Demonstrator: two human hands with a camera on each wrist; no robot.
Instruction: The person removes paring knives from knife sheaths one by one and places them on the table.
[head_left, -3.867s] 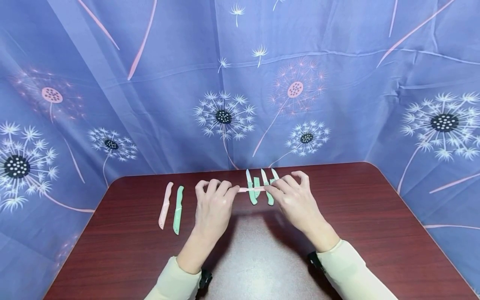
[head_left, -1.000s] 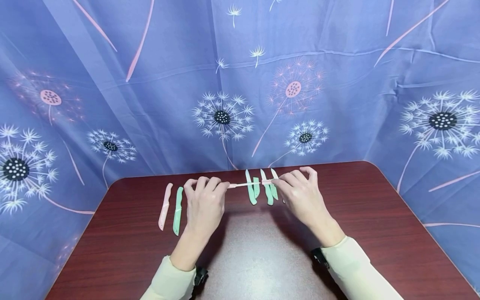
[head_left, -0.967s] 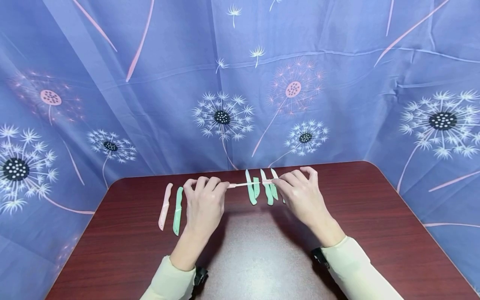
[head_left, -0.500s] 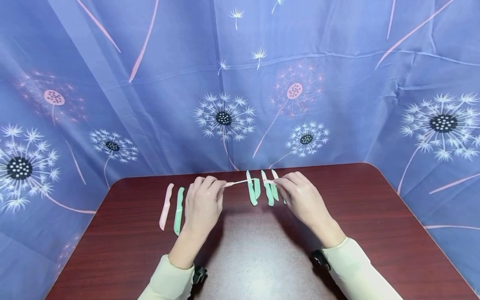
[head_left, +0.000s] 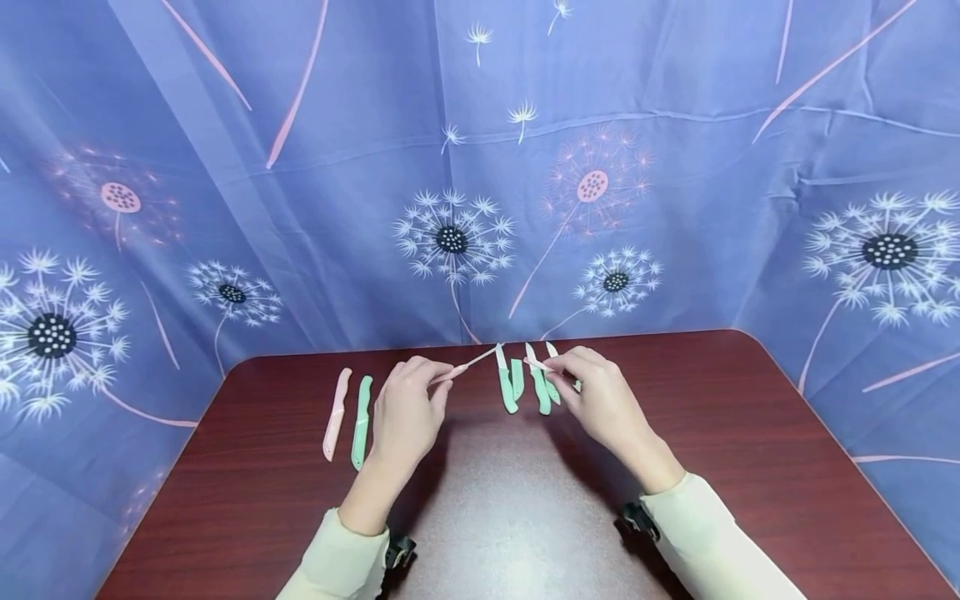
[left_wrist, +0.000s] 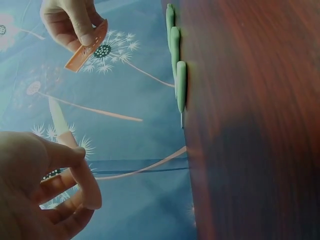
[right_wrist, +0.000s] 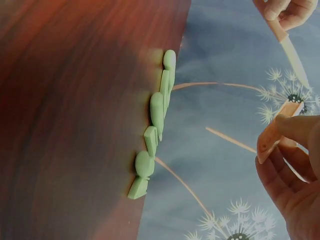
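Note:
My left hand [head_left: 408, 408] grips a small pink knife [left_wrist: 86, 182] by its handle; its bare pale blade points away towards the backdrop. In my right hand [head_left: 606, 404] a pink blade sheath [right_wrist: 274, 134] is pinched between thumb and fingers. Its mouth faces the knife, with a gap between the two. Both are held up above the table. Behind them lie three green knives without covers, the left one [head_left: 505, 383] and the middle one [head_left: 538, 388] in plain view. The third knife [head_left: 551, 349] is partly hidden by my right hand. Green sheaths [head_left: 517, 379] lie beside them.
Left of my left hand, a pink knife [head_left: 337, 417] and a green knife [head_left: 362, 421] lie in their sheaths. The dark red wooden table [head_left: 240, 517] ends at a blue dandelion-print cloth [head_left: 337, 225] hanging behind it and at both sides.
The hands have moved apart since the earliest frame, drawing the pink knife out of its sheath. The blade has since swung from level to slanting away and no longer lines up with the sheath.

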